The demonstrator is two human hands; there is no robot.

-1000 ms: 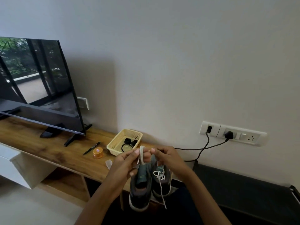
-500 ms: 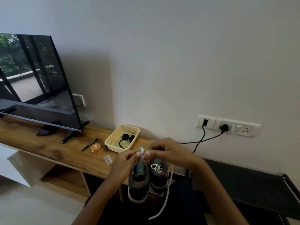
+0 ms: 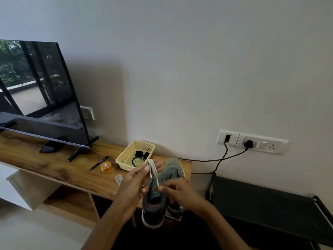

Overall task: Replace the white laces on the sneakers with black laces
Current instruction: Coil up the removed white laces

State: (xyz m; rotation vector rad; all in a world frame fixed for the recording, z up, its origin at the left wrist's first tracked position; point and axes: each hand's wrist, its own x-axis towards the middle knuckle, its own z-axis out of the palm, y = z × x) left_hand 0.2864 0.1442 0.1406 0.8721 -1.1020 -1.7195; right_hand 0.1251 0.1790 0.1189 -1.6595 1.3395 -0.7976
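Two grey sneakers stand side by side at the right end of the wooden shelf, toes toward the wall: the left sneaker [image 3: 153,210] nearest me, the right sneaker [image 3: 173,170] partly behind my hands. A folded white lace [image 3: 153,169] is held above them. My left hand [image 3: 137,183] pinches its upper part between thumb and fingers. My right hand [image 3: 180,192] pinches its lower end just above the left sneaker. Black laces [image 3: 139,156] lie coiled in the yellow basket [image 3: 126,162] behind the shoes.
A black pen [image 3: 99,162], an orange round tin [image 3: 106,167] and a small clear plastic case [image 3: 118,179] lie on the wooden shelf [image 3: 54,168]. A TV [image 3: 39,91] stands at left. Wall sockets [image 3: 252,142] with black cables sit above a dark bench [image 3: 270,210] at right.
The white lace has come out of the right sneaker, which now shows none. Both hands have gathered the lace into a folded bundle and lifted it above the shoes.
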